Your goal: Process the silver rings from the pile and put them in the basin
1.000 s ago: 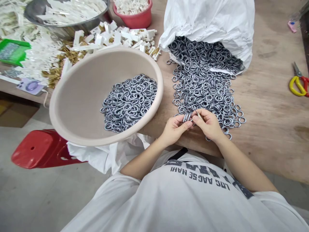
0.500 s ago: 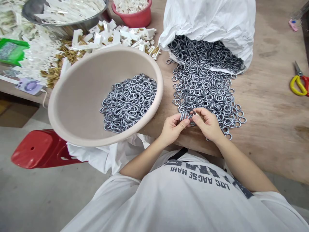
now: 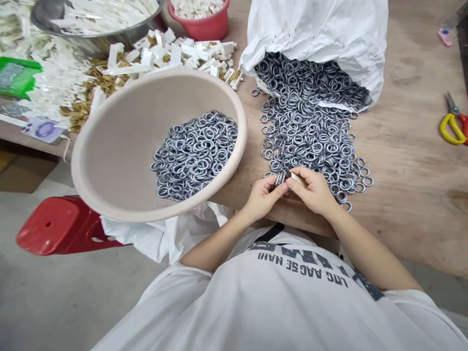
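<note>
- Left hand [image 3: 263, 194]: fingertips pinching a metal ring [image 3: 281, 177].
- Right hand [image 3: 315, 191]: pinching a small white piece [image 3: 297, 179] against it.
- Ahead: loose rings [image 3: 310, 131] spilled from a white sack [image 3: 318, 29].
- Left: beige basin [image 3: 109, 146], heap of rings [image 3: 193, 156] inside.

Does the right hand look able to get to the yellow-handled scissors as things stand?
Probably yes: only loose metal rings and bare wooden tabletop separate the right hand from the scissors.

One white short-sleeved T-shirt [image 3: 234, 312], loose-fitting, dark grey block lettering [image 3: 300, 252] across the chest, smaller dark print [image 3: 303, 269] beneath, narrow black strap [image 3: 271, 233] at the neckline, bare left hand [image 3: 263, 197], bare right hand [image 3: 314, 192].
</note>
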